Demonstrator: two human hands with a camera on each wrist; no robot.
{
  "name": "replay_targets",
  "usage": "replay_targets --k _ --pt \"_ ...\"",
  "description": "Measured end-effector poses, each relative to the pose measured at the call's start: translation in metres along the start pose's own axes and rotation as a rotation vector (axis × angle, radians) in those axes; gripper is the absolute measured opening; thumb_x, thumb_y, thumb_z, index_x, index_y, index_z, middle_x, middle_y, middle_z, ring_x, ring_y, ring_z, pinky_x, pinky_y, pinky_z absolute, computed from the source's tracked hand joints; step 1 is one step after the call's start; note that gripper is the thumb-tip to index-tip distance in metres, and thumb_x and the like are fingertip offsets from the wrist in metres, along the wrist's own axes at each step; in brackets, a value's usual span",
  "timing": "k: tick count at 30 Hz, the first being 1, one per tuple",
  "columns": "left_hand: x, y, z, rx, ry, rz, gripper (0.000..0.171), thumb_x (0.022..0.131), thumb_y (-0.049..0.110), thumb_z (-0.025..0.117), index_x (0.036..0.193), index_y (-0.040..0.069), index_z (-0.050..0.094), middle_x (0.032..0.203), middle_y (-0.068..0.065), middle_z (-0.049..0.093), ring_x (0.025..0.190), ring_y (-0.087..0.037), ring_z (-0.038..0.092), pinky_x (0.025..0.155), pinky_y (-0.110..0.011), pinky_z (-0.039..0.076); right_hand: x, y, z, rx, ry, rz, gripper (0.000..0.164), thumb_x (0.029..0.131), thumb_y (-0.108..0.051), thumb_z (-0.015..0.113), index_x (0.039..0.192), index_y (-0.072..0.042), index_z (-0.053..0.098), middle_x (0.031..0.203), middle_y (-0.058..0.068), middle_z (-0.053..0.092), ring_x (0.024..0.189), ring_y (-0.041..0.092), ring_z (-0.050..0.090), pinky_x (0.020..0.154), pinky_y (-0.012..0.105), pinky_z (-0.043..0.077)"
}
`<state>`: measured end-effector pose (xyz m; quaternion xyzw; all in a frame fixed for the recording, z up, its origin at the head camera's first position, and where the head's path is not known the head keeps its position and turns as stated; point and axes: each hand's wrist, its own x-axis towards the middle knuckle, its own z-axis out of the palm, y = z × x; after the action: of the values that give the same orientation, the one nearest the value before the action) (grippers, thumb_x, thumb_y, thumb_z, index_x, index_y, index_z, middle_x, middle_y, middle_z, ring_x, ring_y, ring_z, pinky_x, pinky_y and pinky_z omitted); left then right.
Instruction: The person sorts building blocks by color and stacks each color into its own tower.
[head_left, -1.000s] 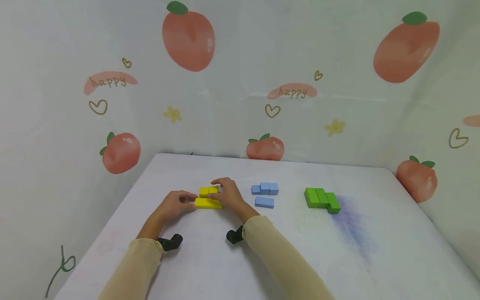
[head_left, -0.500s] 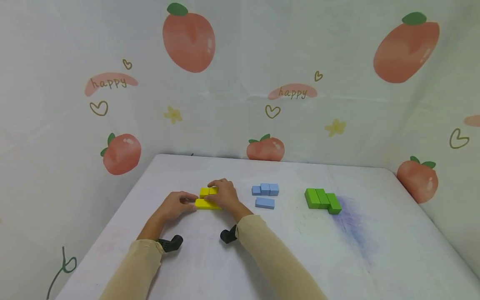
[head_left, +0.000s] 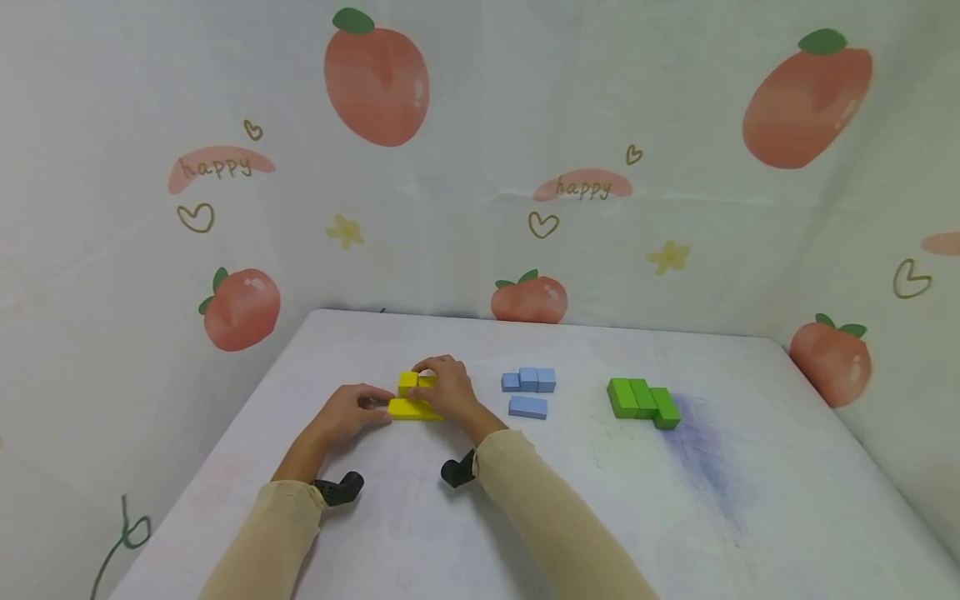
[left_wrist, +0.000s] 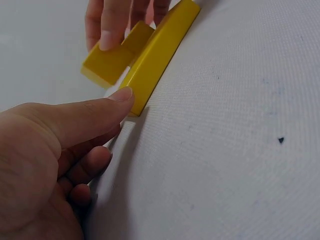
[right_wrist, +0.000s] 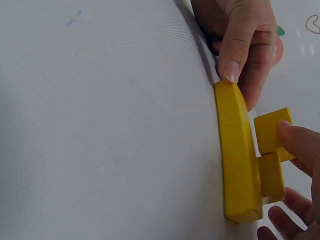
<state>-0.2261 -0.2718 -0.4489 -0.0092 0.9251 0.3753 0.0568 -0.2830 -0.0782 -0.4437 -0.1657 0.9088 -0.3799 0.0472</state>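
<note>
A long yellow block (head_left: 414, 409) lies on the white table. Behind it are two smaller yellow blocks, a left one (head_left: 408, 382) and a right one (head_left: 426, 382) partly covered by my fingers. My left hand (head_left: 351, 410) holds the long block's left end, its thumb on the end and index finger along the far side in the right wrist view. My right hand (head_left: 452, 390) pinches the left small yellow block (right_wrist: 272, 131) between thumb and finger. That block stands slightly higher than the other small block (right_wrist: 271, 176) and looks tilted in the left wrist view.
To the right sits a row of small light-blue blocks (head_left: 528, 381), with one longer blue block (head_left: 528, 407) in front. Farther right lie several green blocks (head_left: 643, 402) pushed together, beside a purple stain (head_left: 705, 458). A printed cloth wall (head_left: 450, 217) closes off the table's back.
My right hand has shifted left from the right small yellow block to the left one. The left small block now sits slightly raised. My left hand has stayed put.
</note>
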Motion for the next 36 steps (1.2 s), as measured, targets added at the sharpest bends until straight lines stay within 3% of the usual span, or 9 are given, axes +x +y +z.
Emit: replay_targets --k 4,9,24,36 --pt "0.000 -0.002 -0.001 0.003 0.002 -0.003 0.035 0.085 0.021 0.076 0.119 0.012 0.070 0.119 -0.008 0.064 0.105 -0.027 0.055 0.095 -0.049 0.042 -0.002 -0.001 -0.007 0.070 0.004 0.005 0.031 0.085 -0.029 0.077 0.114 -0.025 0.068 0.136 0.003 0.051 0.121 0.025 0.043 0.104 0.042 0.037" --pt "-0.002 -0.001 -0.001 -0.010 -0.004 -0.014 0.034 0.086 0.021 0.075 0.119 0.012 0.070 0.121 -0.009 0.064 0.108 -0.028 0.054 0.096 -0.050 0.042 -0.005 0.000 -0.013 0.078 0.005 -0.001 0.032 0.085 -0.033 0.076 0.116 -0.027 0.067 0.137 0.001 0.050 0.124 0.023 0.042 0.106 0.042 0.036" --pt "-0.003 -0.003 -0.002 -0.011 0.004 0.003 0.035 0.085 0.021 0.075 0.118 0.011 0.070 0.120 -0.009 0.064 0.108 -0.028 0.054 0.095 -0.049 0.042 -0.024 0.022 -0.027 0.126 0.028 -0.069 0.033 0.085 -0.027 0.077 0.116 -0.017 0.068 0.102 -0.004 0.062 0.096 0.016 0.053 0.081 0.027 0.048" --pt "-0.001 0.000 -0.001 0.005 0.001 0.009 0.035 0.086 0.021 0.075 0.119 0.010 0.070 0.119 -0.010 0.063 0.105 -0.028 0.053 0.094 -0.049 0.042 -0.037 0.032 -0.028 0.164 -0.025 -0.068 0.035 0.082 -0.023 0.079 0.114 -0.014 0.069 0.098 -0.005 0.064 0.089 0.015 0.053 0.074 0.026 0.047"
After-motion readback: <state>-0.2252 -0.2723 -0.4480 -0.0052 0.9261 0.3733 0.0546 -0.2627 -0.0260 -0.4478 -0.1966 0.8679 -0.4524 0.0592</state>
